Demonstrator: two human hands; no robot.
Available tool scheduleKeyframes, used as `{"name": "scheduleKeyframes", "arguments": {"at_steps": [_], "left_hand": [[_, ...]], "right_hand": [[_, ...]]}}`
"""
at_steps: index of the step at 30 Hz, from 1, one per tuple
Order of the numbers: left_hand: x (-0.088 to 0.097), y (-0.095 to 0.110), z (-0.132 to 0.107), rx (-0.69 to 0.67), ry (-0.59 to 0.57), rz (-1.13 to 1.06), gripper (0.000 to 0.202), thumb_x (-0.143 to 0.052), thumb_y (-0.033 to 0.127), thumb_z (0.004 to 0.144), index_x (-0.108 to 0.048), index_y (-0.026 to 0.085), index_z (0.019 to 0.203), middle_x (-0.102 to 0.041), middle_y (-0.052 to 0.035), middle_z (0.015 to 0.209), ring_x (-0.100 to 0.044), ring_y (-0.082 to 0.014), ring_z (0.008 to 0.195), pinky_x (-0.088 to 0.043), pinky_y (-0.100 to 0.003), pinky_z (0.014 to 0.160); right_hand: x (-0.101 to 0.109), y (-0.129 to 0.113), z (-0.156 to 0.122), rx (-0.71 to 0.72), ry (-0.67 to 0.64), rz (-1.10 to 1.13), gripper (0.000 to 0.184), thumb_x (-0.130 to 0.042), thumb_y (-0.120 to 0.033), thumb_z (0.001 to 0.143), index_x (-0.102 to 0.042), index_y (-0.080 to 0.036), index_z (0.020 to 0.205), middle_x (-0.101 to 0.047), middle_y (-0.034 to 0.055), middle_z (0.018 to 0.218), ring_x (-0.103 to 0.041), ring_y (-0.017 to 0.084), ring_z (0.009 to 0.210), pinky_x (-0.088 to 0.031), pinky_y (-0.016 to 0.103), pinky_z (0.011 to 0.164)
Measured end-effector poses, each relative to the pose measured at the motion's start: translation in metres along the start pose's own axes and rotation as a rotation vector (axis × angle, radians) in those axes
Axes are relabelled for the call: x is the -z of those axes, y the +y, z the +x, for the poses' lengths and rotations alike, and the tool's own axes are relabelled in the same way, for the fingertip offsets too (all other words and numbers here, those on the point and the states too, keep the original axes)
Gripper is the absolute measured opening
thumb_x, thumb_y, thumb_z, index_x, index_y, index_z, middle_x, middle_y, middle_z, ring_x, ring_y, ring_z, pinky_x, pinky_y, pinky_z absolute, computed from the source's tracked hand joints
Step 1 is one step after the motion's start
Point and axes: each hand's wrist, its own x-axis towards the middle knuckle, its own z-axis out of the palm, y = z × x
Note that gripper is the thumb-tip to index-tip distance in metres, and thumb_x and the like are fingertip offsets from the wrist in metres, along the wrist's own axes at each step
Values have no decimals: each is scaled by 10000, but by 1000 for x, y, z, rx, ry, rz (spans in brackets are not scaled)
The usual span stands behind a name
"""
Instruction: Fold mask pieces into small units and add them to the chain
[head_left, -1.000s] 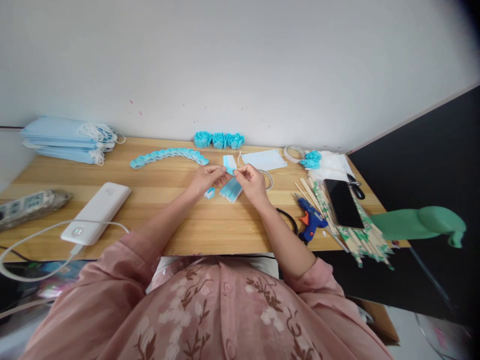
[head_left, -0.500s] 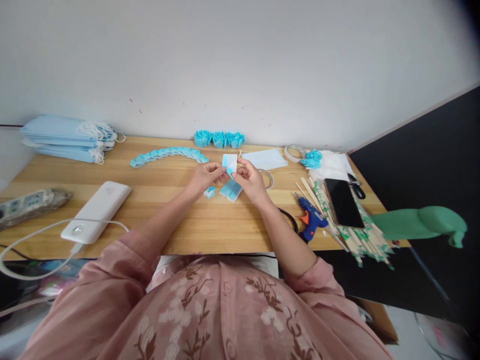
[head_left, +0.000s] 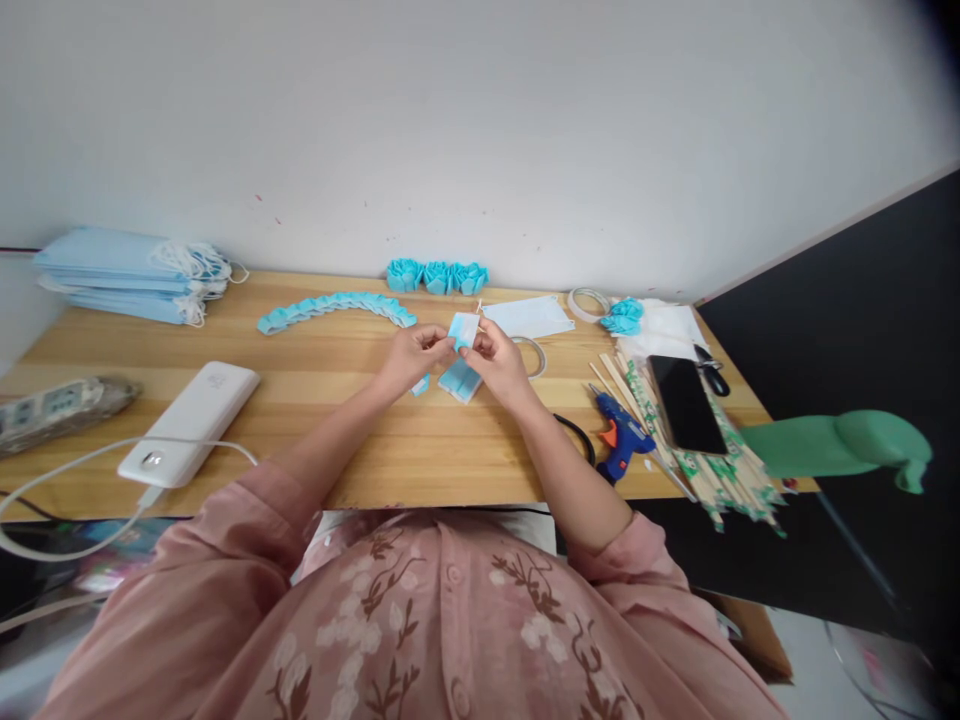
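Both hands meet above the middle of the wooden table (head_left: 390,450). My left hand (head_left: 409,357) and my right hand (head_left: 499,362) each pinch the same small piece of light blue mask fabric (head_left: 463,330), fingers closed on its lower edge. Just below the hands a short stack of cut blue pieces (head_left: 459,380) lies on the table, and a tiny blue scrap (head_left: 421,385) peeks out under the left hand. A curved row of folded blue pieces (head_left: 334,307) lies behind the left hand.
Three blue fabric roses (head_left: 437,276) stand by the wall. A stack of face masks (head_left: 124,275) is far left, with a white power bank (head_left: 191,422) and a power strip (head_left: 56,412). To the right are a glue gun (head_left: 622,438), a phone (head_left: 684,405), wooden sticks (head_left: 720,480) and a tape roll (head_left: 587,303).
The hands have drawn closer together and the blue piece between them has turned and shifted slightly. Other objects on the table stay put.
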Motion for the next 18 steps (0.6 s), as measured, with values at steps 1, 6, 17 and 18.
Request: {"name": "scheduleKeyframes", "arguments": {"at_steps": [1,6,17,18], "left_hand": [[0,1,0,23,-6,-44,283,-676,445,742,-649,166,701,-645,-11,679,-528,-106,588,-423,-228,565],[-1,1,-1,139,-37,-204,394,-746,549,660,-669,168,723,-597,4,622,-487,-94,534,-422,-236,543],[2,3,0,99,-170,-22,318,-695,467,688,-616,165,632,-578,10,558,-497,-88,523,-387,-217,532],[2,2,0,98,-169,-24,316,-693,469,689,-621,166,640,-579,9,562,-494,-88,523,-383,-218,528]], "right_hand": [[0,0,0,2,4,14,527,-672,-382,750,-535,-213,1231,-704,-1,836,-649,168,763,-518,303,725],[-1,-1,0,-10,-23,68,512,-677,-425,755,-554,-226,1210,-705,-5,843,-649,165,771,-528,291,712],[12,0,1,40,87,-30,282,-681,-441,772,-689,-221,949,-697,7,881,-642,157,781,-523,285,725],[12,0,0,41,94,-42,254,-674,-434,775,-683,-217,908,-690,-1,839,-632,151,744,-516,282,705]]}}
